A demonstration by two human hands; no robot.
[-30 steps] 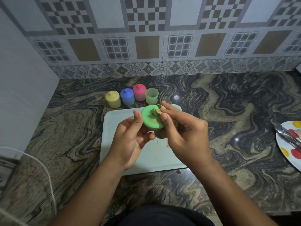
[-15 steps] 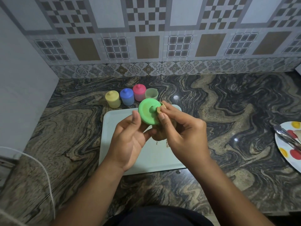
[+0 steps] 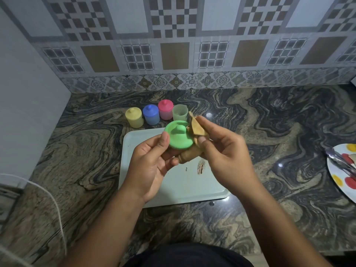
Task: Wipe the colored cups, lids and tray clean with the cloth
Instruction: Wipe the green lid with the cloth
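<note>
So the counter (image 3: 269,120) is dark swirly marble-look stone, pretty glossy, with a patterned tile backsplash (image 3: 173,45) behind it and a plain white wall (image 3: 28,112) on the left. A pale tray (image 3: 173,191) sits flat in the middle and has a brown smudge (image 3: 201,166) on it. The left hand (image 3: 152,162) holds the green lid (image 3: 179,138) above the tray, thumb on the rim and fingers curled underneath. The right hand (image 3: 225,157) pinches a tan cloth (image 3: 196,128) right against the lid's right edge. Just behind the tray is a row of cups: yellow cup (image 3: 134,117), blue cup (image 3: 151,114) and pink cup (image 3: 165,109) with lids on, and the green cup (image 3: 180,112) uncovered. A spotted plate (image 3: 342,182) with tongs (image 3: 339,162) on it is at the far right, and a white cable (image 3: 57,209) runs down the left.
</note>
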